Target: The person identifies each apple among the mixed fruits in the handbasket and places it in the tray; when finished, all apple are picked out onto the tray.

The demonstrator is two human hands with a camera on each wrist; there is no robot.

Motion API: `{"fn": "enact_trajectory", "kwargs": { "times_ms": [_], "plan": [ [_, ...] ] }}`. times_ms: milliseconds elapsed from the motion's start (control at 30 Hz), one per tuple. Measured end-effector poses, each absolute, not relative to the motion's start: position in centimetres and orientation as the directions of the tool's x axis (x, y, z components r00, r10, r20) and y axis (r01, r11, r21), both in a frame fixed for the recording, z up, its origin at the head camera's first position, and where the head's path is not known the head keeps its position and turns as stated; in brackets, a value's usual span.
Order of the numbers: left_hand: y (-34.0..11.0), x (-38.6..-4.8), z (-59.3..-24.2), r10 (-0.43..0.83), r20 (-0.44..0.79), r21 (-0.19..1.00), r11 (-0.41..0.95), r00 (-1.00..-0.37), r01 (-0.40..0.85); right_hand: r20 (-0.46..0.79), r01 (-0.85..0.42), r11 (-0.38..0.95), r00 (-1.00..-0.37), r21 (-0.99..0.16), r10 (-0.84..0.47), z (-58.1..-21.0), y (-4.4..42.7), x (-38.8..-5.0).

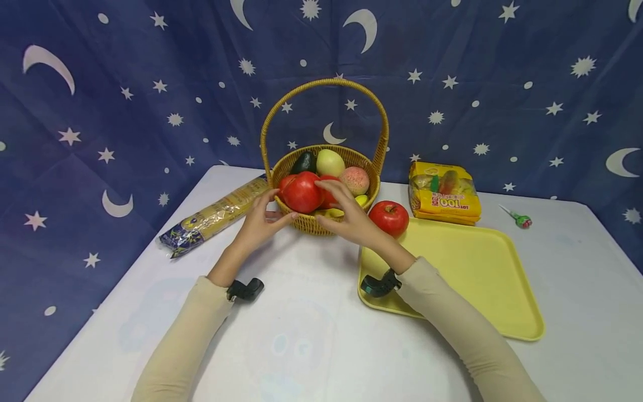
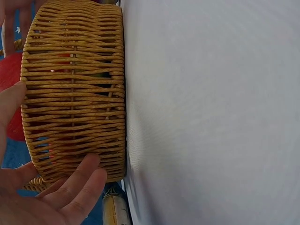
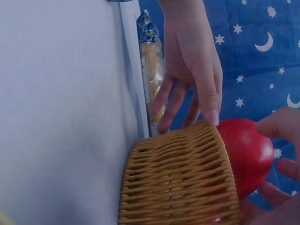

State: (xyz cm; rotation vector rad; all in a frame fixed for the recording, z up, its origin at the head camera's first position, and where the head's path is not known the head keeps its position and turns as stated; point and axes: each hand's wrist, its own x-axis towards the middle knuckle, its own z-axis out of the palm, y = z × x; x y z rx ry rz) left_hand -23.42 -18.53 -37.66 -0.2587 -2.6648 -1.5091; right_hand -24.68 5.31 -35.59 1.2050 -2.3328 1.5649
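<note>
A wicker basket (image 1: pixel 306 224) with a tall hoop handle holds several fruits. At its front a large smooth red fruit (image 1: pixel 303 191) bulges above the rim. My left hand (image 1: pixel 260 224) is at the basket's left side, its thumb against the front rim and its fingers spread along the wickerwork (image 2: pixel 75 108). From the right, my right hand (image 1: pixel 349 216) reaches over the front rim with loosely bent fingers. One fingertip meets the red fruit's right edge. In the right wrist view that hand (image 3: pixel 281 211) is partly cut off beside the fruit (image 3: pixel 246 154).
A yellow tray (image 1: pixel 467 268) lies under my right forearm. A red apple (image 1: pixel 389 218) sits by the tray's back left corner. Behind are a yellow snack package (image 1: pixel 444 192) and a lollipop (image 1: pixel 519 218). A pasta packet (image 1: pixel 216 215) lies left of the basket.
</note>
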Motion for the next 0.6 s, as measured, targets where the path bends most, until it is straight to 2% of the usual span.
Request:
{"fn": "enact_trajectory", "kwargs": {
  "times_ms": [367, 600],
  "plan": [
    [-18.6, -23.5, -37.7, 0.119, 0.138, 0.834, 0.522, -0.983, 0.180, 0.368, -0.575, 0.254, -0.745, -0.778, -0.556, -35.1, 4.2, -25.7],
    [-18.6, -23.4, -37.5, 0.115, 0.131, 0.833, 0.526, -0.985, 0.172, 0.373, -0.561, 0.257, -0.765, -0.787, -0.525, -35.0, 3.9, -26.2]
  ]
}}
